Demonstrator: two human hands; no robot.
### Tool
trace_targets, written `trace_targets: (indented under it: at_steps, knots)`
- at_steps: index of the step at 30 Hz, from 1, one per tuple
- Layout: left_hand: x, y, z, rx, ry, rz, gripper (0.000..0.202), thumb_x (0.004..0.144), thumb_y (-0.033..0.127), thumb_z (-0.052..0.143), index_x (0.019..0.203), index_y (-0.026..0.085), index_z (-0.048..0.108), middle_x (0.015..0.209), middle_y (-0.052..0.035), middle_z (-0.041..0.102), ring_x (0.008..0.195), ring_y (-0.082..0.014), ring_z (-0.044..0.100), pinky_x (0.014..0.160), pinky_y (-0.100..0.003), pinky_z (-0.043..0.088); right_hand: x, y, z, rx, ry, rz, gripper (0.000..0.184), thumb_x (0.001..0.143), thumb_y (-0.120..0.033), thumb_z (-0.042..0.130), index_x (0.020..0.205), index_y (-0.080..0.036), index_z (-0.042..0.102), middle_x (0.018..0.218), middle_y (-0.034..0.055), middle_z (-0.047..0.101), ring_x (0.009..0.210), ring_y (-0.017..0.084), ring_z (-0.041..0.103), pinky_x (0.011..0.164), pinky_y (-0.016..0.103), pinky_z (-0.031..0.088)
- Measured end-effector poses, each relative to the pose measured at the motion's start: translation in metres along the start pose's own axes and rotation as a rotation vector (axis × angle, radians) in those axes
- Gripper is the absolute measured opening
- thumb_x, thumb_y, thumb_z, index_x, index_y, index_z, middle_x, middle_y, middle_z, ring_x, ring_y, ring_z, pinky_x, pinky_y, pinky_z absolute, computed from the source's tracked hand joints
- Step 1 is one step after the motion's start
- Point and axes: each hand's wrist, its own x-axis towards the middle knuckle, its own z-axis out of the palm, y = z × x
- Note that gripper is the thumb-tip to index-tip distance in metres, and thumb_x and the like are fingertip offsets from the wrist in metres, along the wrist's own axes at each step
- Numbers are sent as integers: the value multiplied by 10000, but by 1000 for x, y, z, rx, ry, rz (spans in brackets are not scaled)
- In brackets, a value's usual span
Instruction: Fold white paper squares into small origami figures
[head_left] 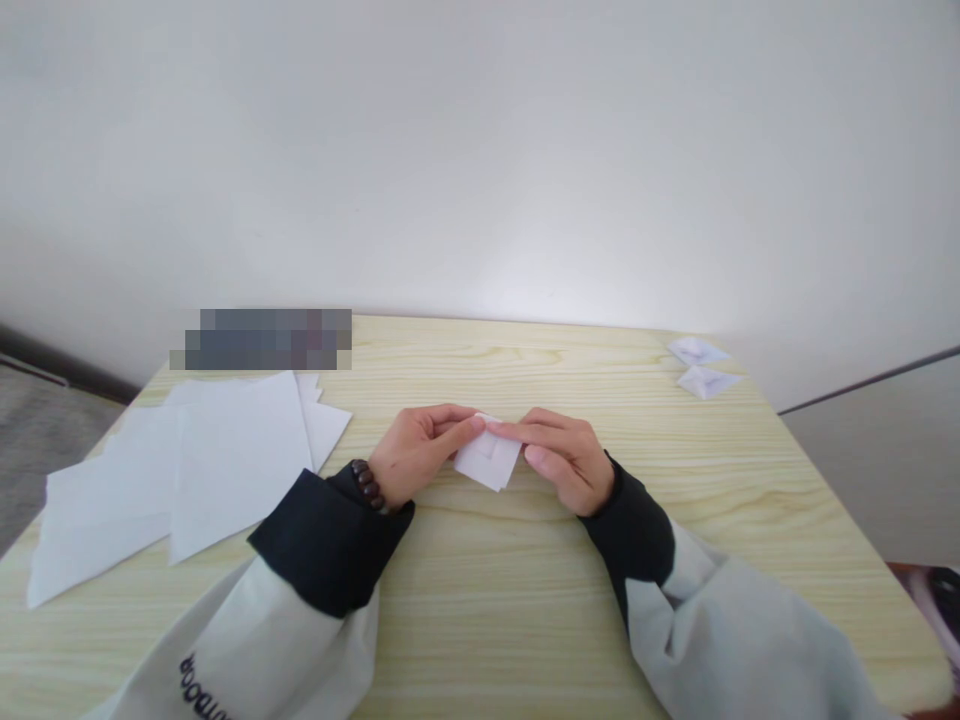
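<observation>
A small folded white paper [488, 463] lies at the middle of the pale wooden table [525, 580]. My left hand [420, 450] pinches its upper left edge with curled fingers. My right hand [562, 455] grips its right side, forefinger stretched along the top edge toward the left hand's fingertips. A dark bead bracelet [367, 484] sits on my left wrist. Both arms wear white sleeves with dark cuffs.
Several loose white sheets [187, 470] lie spread over the table's left part. Two small folded paper shapes [701, 365] rest at the far right corner. A blurred dark patch [266, 338] sits at the far left edge. A white wall stands behind the table.
</observation>
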Motion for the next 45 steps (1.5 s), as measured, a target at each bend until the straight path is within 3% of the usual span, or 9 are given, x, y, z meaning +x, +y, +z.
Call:
trace_targets:
  at_steps: [3,6,9,25,38,42,45]
  knots:
    - [0,1,1,-26,10,-15,385,692,437,685,930,134,697,789,-41,715,649,-123,597,592,-204,443,-1,0,2,-1,82,162,260,862,-234,458,1079,-168,586,717,12,579,608,107,512,579,236,421]
    - [0,2,2,-33,24,-28,405,675,439,696,932,127,692,762,-41,716,638,-127,603,586,-207,449,-1,0,4,-45,107,285,111,842,-265,511,838,-173,573,625,-15,550,544,93,476,536,222,385]
    - [-1,2,2,-31,22,-29,407,663,442,702,929,134,693,767,-39,720,650,-135,614,596,-212,462,0,-2,5,-91,29,303,216,850,-302,495,686,-171,547,579,-10,533,534,95,459,527,224,363]
    - [-6,4,7,63,140,65,424,674,518,654,806,121,724,737,-51,711,648,-161,604,588,-237,474,3,-3,5,-38,-42,300,282,862,-278,480,607,-167,528,514,-35,470,457,67,383,458,206,299]
    - [-7,-2,12,-50,217,39,385,657,489,689,792,128,692,732,-43,722,632,-164,635,564,-232,505,6,-3,6,32,-75,349,289,872,-297,480,626,-162,552,519,-26,526,449,65,417,448,194,320]
    - [-6,-1,12,-46,179,69,500,653,530,679,940,120,689,788,-63,731,709,-193,659,627,-255,532,4,-2,6,54,13,359,283,877,-294,473,638,-167,557,539,-20,548,484,79,455,478,203,351]
    - [-6,0,10,-14,57,72,548,651,555,668,990,125,689,828,-68,732,748,-211,668,667,-277,546,3,0,6,52,86,365,282,883,-300,463,650,-171,559,547,-17,547,511,90,473,499,213,365]
